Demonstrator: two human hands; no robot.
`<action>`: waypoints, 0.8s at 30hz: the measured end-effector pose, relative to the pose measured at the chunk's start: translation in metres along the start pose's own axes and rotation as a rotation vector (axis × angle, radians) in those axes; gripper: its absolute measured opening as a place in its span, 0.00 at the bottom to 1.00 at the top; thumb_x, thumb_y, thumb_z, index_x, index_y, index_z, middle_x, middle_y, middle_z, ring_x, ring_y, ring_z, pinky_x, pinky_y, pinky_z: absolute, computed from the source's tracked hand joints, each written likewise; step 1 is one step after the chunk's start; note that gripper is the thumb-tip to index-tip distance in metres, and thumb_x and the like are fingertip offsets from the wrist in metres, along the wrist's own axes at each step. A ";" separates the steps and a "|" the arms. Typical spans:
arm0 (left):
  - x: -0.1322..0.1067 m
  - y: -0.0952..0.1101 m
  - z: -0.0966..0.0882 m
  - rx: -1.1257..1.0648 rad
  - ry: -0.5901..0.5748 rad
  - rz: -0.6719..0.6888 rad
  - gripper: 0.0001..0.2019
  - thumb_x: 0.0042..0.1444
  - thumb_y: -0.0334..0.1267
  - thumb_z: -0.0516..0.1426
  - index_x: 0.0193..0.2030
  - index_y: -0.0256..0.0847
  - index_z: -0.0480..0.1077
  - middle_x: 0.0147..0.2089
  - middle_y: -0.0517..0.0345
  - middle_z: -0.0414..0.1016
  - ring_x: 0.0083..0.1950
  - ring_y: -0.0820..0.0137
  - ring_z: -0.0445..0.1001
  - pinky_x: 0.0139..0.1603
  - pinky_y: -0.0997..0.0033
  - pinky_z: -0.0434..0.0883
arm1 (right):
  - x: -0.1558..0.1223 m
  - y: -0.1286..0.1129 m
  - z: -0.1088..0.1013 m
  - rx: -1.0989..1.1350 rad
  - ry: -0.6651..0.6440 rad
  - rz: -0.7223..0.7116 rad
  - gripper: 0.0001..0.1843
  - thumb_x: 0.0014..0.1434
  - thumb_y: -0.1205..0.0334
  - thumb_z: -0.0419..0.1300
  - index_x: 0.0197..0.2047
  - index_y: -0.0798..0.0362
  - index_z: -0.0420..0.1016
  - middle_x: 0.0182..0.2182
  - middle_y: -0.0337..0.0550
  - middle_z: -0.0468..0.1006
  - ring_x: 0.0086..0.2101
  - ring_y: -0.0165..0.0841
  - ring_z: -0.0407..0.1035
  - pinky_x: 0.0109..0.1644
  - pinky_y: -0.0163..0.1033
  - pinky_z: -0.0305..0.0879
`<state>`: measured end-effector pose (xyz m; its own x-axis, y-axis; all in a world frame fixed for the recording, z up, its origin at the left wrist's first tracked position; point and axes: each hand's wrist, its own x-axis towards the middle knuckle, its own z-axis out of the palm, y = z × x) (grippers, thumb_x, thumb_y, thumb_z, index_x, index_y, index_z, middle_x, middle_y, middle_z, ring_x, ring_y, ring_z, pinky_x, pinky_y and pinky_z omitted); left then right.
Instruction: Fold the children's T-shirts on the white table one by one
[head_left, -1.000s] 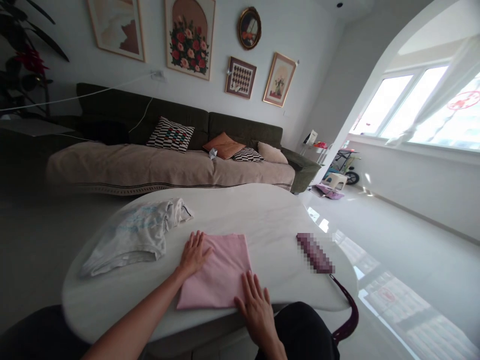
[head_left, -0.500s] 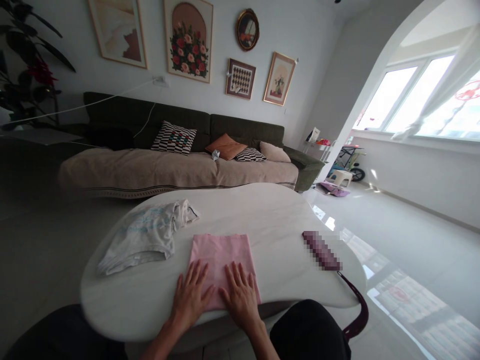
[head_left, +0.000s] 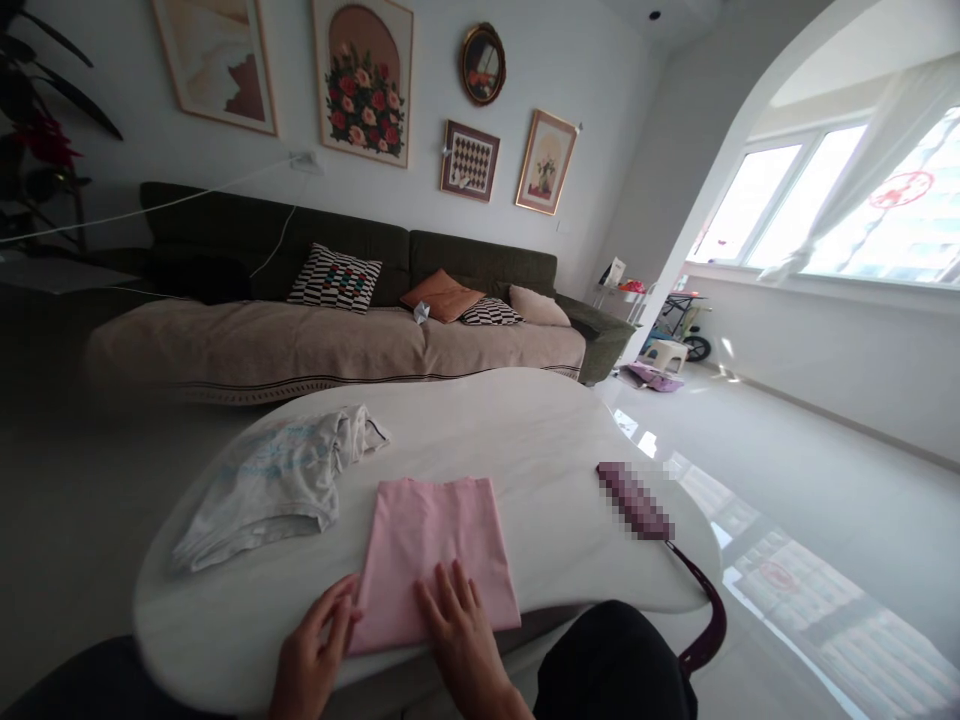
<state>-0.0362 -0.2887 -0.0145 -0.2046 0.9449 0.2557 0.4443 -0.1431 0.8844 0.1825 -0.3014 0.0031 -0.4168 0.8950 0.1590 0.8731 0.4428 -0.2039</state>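
Note:
A pink garment (head_left: 442,520), folded into a neat rectangle, lies on the white table (head_left: 540,440) right in front of me. My right hand (head_left: 466,630) rests flat on its lower middle, fingers stretched out. Beside the lower left edge of the pink fabric is my left hand (head_left: 319,635), turned on its side with the fingers bent and a gap between thumb and fingers. Its fingertips touch or nearly touch that edge. To the left, a crumpled white T-shirt (head_left: 277,480) with a pale blue print is spread out.
A blurred-out purple item (head_left: 636,500) with a dark strap (head_left: 705,590) lies at the table's right, its strap hanging over the edge. My dark-clad knee (head_left: 615,660) is close to the front edge. Beyond the table stands a green sofa (head_left: 480,260) with cushions.
My left hand has left the top of the pink garment and moved to its left edge. My right hand still lies flat on it. The view has shifted slightly.

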 end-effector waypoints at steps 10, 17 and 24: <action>0.005 -0.011 -0.001 0.042 0.077 0.020 0.20 0.50 0.53 0.50 0.44 0.43 0.67 0.42 0.55 0.76 0.43 0.63 0.74 0.45 0.66 0.72 | 0.029 0.011 -0.104 0.504 -0.315 0.066 0.13 0.54 0.66 0.51 0.38 0.52 0.76 0.34 0.41 0.78 0.38 0.36 0.71 0.43 0.37 0.64; 0.005 -0.011 0.002 0.108 0.064 0.178 0.17 0.51 0.52 0.51 0.40 0.44 0.71 0.39 0.56 0.77 0.40 0.65 0.76 0.41 0.68 0.74 | 0.124 0.069 -0.184 1.335 -0.207 0.406 0.15 0.52 0.58 0.57 0.39 0.61 0.72 0.29 0.45 0.77 0.30 0.34 0.71 0.37 0.41 0.69; 0.005 -0.007 0.002 0.195 0.075 0.286 0.16 0.53 0.51 0.49 0.35 0.44 0.73 0.36 0.54 0.77 0.38 0.66 0.76 0.40 0.69 0.74 | 0.084 0.116 -0.131 1.356 0.205 0.642 0.13 0.54 0.59 0.50 0.41 0.56 0.65 0.32 0.43 0.75 0.34 0.31 0.71 0.38 0.36 0.68</action>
<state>-0.0381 -0.2828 -0.0203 -0.1083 0.8495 0.5163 0.6497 -0.3326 0.6835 0.2818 -0.1821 0.1189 0.0738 0.9778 -0.1959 -0.0469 -0.1928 -0.9801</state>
